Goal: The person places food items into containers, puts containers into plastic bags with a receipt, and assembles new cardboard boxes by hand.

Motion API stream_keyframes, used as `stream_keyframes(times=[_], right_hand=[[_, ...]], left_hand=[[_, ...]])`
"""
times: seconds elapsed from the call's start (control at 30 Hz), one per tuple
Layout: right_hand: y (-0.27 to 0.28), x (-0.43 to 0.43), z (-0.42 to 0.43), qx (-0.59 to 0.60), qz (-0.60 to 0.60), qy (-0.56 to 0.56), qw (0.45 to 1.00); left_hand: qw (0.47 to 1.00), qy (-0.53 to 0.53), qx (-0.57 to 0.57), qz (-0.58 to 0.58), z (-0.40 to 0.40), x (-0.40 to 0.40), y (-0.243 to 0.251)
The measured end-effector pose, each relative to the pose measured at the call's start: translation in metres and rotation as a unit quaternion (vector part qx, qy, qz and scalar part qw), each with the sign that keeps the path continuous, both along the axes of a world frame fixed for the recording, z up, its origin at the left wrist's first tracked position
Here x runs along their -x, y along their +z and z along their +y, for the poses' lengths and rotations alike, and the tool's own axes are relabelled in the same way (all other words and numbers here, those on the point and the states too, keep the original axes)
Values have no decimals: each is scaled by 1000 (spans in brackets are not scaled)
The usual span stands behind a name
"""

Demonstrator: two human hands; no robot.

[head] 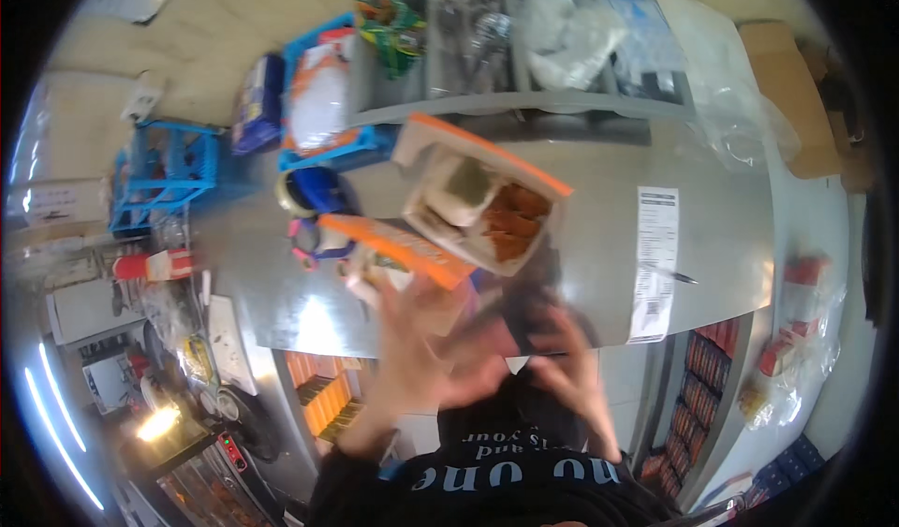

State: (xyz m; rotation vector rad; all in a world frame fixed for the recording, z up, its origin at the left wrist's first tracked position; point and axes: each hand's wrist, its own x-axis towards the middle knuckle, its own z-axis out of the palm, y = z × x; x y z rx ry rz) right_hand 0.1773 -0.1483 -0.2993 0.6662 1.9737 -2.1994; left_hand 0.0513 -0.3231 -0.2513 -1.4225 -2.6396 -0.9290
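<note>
Both of my hands are blurred. My left hand [421,344] is at the table's front edge, its fingers over the near side of a food box with an orange lid flap [397,246]; whether it grips that box I cannot tell. My right hand [565,365] is to the right, fingers apart, with nothing visible in it. Beyond my hands an open paper food box [463,236] sits tilted to the view. White rice with a green topping [467,186] fills its left part, and brown, sauced pieces [516,218] its right.
A printed slip [654,267] with a pen [678,274] lies right on the metal table [597,176]. A grey divided tray [520,106] of packets stands at the back. Blue tape dispenser-like object [323,188] and blue baskets [165,193] are left. Shelves below hold stacked boxes [692,400].
</note>
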Motion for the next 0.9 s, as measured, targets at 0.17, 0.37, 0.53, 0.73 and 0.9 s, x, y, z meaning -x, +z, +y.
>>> stream_keyframes(times=[0.17,0.37,0.53,0.73,0.9], right_hand=[[-60,58,-124,-289,89,-8,953],[-58,42,-59,125,-21,-12,992],[-49,62,-83,-61,-92,50,993],[-44,50,-106,31,-52,1,998],[-70,53,-117,-119,-80,-63,988]], left_hand=[[963,37,240,113,-82,107,51],[964,-71,196,-164,-100,135,41],[964,-180,193,-29,-72,52,-51],[943,-201,231,-134,-73,66,-58],[961,-174,213,3,-78,37,-60]])
